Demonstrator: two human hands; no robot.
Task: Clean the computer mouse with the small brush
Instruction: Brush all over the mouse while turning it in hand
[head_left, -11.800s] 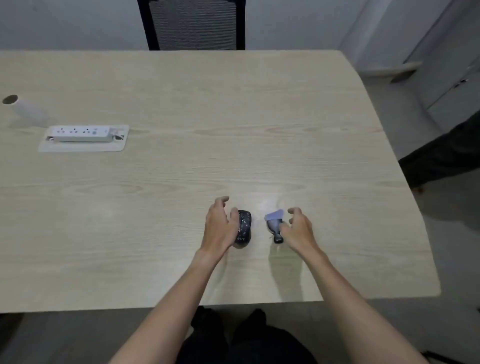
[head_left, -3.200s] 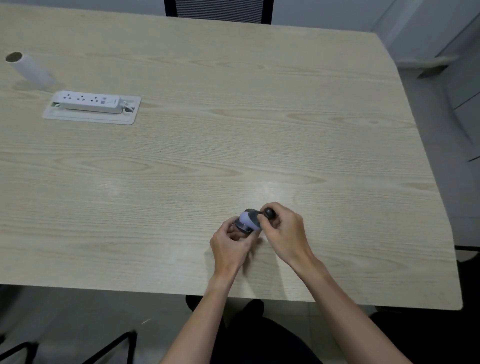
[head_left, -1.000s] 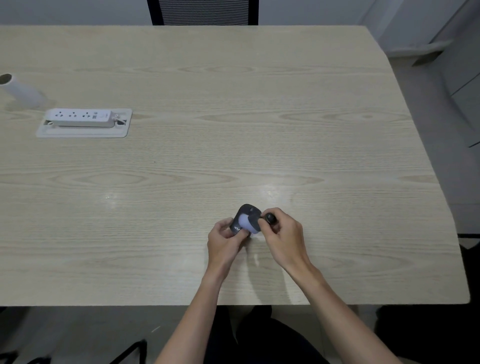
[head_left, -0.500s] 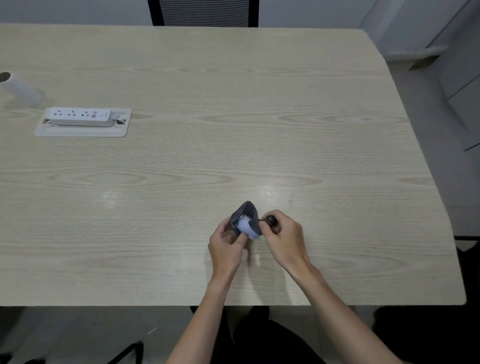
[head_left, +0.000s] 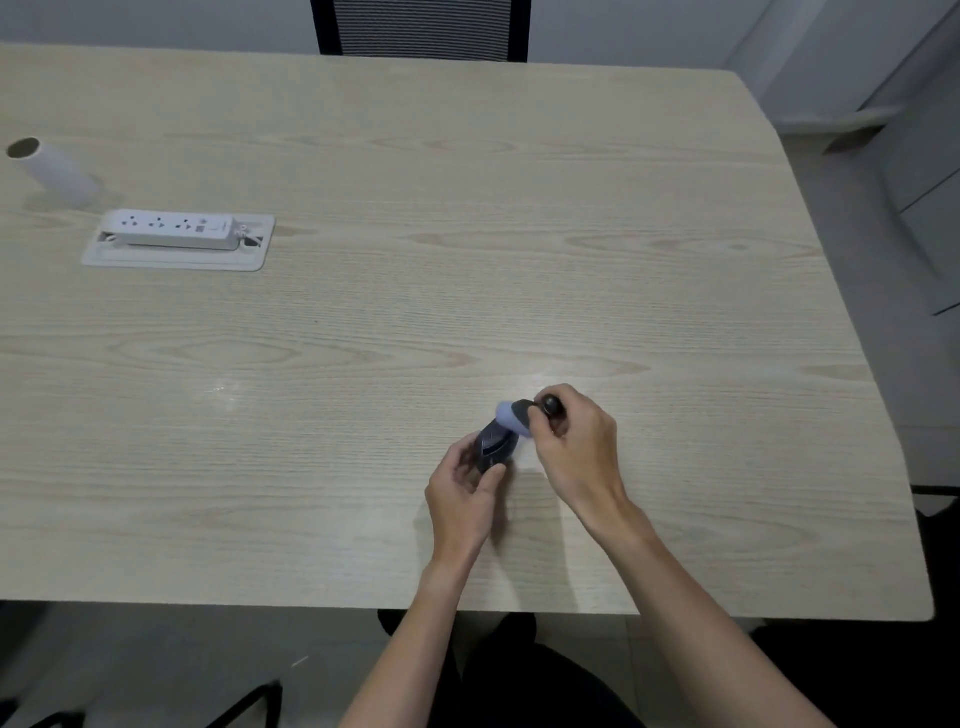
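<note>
A dark computer mouse (head_left: 493, 441) is tilted up on its side just above the wooden table (head_left: 467, 260), near the front edge. My left hand (head_left: 465, 493) grips its lower end between thumb and fingers. My right hand (head_left: 576, 447) holds a small brush (head_left: 524, 413) with a black handle and pale lilac bristles. The bristles rest against the upper end of the mouse. Most of the brush handle is hidden inside my right fist.
A white power strip (head_left: 174, 231) lies in a recessed white tray (head_left: 176, 260) at the left. A white tube (head_left: 54, 169) lies at the far left. A black chair (head_left: 421, 28) stands behind the table. The floor drops off beyond the right edge.
The brush has slid from the middle of the mouse to its upper end. The mouse is tipped lower and more leftward than half a second ago. Both hands keep their grip.
</note>
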